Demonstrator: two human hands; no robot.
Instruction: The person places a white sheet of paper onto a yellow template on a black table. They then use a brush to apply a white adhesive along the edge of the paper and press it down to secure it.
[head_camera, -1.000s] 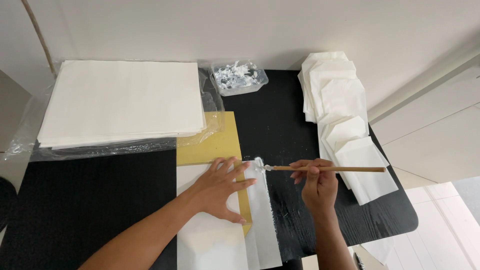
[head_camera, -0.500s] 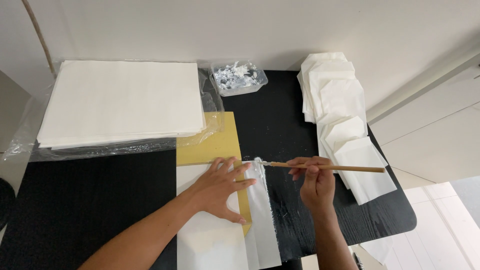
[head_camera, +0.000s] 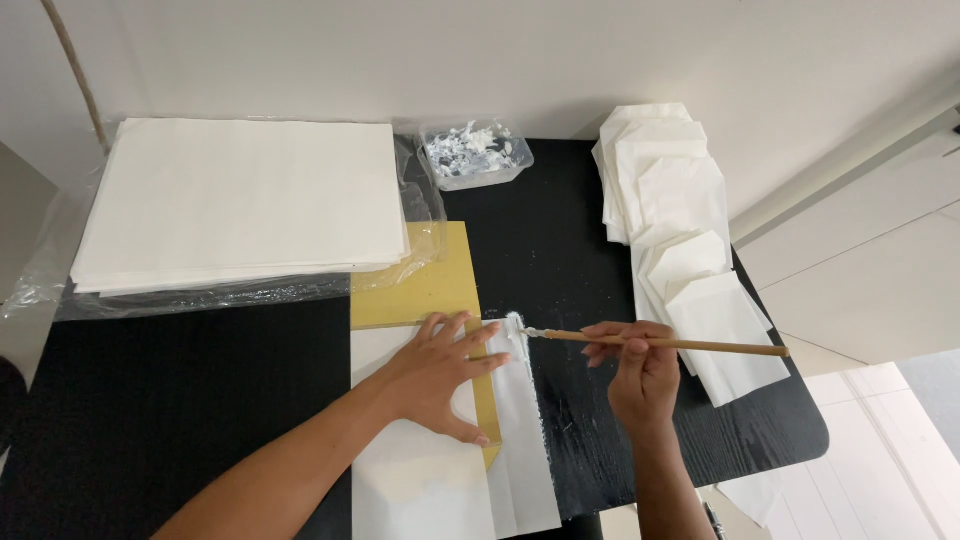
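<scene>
Pressing flat on a white paper sheet (head_camera: 420, 470), the left hand (head_camera: 440, 375) lies palm down with fingers spread wide; the fingertips reach the sheet's top edge and the thumb points toward the near edge of the black table (head_camera: 200, 400). Sheet lies over a yellow-tan board (head_camera: 430, 290), which shows above the sheet and as a thin strip along the hand's right side. A narrow white paper strip (head_camera: 520, 430) runs along the right of that board strip, its surface looking wet and white with paste.

Right hand (head_camera: 640, 370) pinches a wooden-handled brush (head_camera: 660, 343) between thumb and curled fingertips, about mid-handle. Brush lies nearly level, handle end pointing right, bristle tip touching the top end of the paper strip, just beside the left hand's fingertips. White paste smears mark the table beside the strip.

Behind, at the table's far edge: a clear plastic tub (head_camera: 475, 155) holding white paste in lumps. Left of it, a thick stack of large white sheets (head_camera: 240, 205) resting on clear plastic wrap (head_camera: 200, 295); its corner overlaps the board. On the right side, a row of folded white paper pieces (head_camera: 680, 240) overlapping one another from the wall toward the near right edge. Wall behind is plain white.
</scene>
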